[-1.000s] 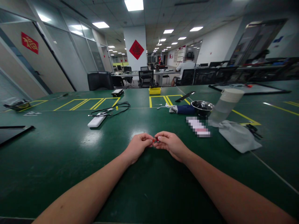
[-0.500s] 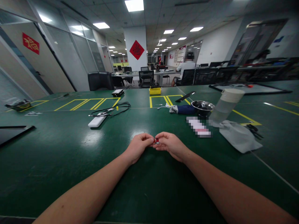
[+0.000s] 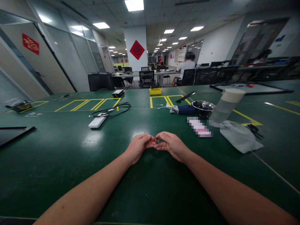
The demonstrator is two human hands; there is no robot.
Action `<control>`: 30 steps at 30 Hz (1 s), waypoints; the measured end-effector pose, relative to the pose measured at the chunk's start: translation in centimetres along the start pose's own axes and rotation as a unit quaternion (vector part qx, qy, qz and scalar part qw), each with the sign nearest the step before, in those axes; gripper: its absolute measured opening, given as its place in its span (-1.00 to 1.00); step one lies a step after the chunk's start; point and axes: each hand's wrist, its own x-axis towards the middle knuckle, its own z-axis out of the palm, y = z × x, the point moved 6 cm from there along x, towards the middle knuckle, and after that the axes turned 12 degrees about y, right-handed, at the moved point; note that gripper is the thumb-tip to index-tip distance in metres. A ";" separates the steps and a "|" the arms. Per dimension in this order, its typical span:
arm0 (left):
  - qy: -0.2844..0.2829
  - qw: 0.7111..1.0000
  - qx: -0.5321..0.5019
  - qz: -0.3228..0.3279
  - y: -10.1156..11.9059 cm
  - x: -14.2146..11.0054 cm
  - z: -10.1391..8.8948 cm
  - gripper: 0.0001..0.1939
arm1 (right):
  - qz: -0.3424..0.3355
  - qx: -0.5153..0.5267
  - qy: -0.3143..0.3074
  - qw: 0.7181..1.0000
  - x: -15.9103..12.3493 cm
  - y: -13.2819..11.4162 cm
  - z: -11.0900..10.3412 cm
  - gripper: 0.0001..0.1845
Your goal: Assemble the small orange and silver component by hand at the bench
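Note:
Just above the green table (image 3: 131, 190), my left hand (image 3: 140, 147) and my right hand (image 3: 172, 145) meet fingertip to fingertip in the middle of the view. Between them is a tiny object (image 3: 157, 141) with orange, red and dark parts; its kind is too small to make out. Thumb and fingers of both hands are closed about it, and they hide most of it. Nearest to my left hand lies a white power bank (image 3: 97, 122) with a black cable (image 3: 124, 106) across its far end.
To the right are a pixelated flat item (image 3: 199, 127), a grey pouch (image 3: 240, 136), a translucent bottle (image 3: 226, 106), a steel bowl (image 3: 203, 107) and a folded blue umbrella (image 3: 186, 109). A yellow box (image 3: 155, 91) stands at the far edge. A person (image 3: 186, 67) sits beyond.
The small object has turned between my fingers: orange shows by the left fingertips, where red and white showed before. My fingers have shifted slightly; the forearms stay put.

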 end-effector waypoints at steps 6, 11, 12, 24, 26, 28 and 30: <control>-0.013 1.000 -0.005 -0.001 0.0 -0.1 0.1 -0.77 | 0.005 0.006 0.001 1.000 0.0 0.0 0.0 -0.88; 0.010 0.993 0.107 0.041 0.1 -0.1 -0.2 -0.86 | -0.005 -0.047 0.027 0.999 -0.2 0.0 -0.2 -0.87; 0.016 0.990 0.132 0.053 0.2 -0.1 -0.3 -0.87 | -0.009 -0.058 0.029 0.998 -0.2 0.0 -0.2 -0.85; -0.005 1.000 -0.006 -0.017 0.0 -0.2 0.0 -0.75 | -0.021 0.001 -0.003 1.000 0.0 -0.2 -0.1 -0.76; -0.008 1.000 -0.020 -0.019 0.1 -0.2 0.0 -0.73 | -0.021 0.025 -0.012 0.999 0.1 -0.2 -0.1 -0.76; -0.010 1.000 -0.017 -0.016 0.1 -0.2 0.0 -0.73 | -0.018 0.028 -0.016 0.999 0.1 -0.2 -0.1 -0.80; -0.011 1.000 0.007 -0.009 0.0 -0.2 0.0 -0.76 | -0.012 0.009 -0.009 1.000 0.1 0.0 -0.1 -0.87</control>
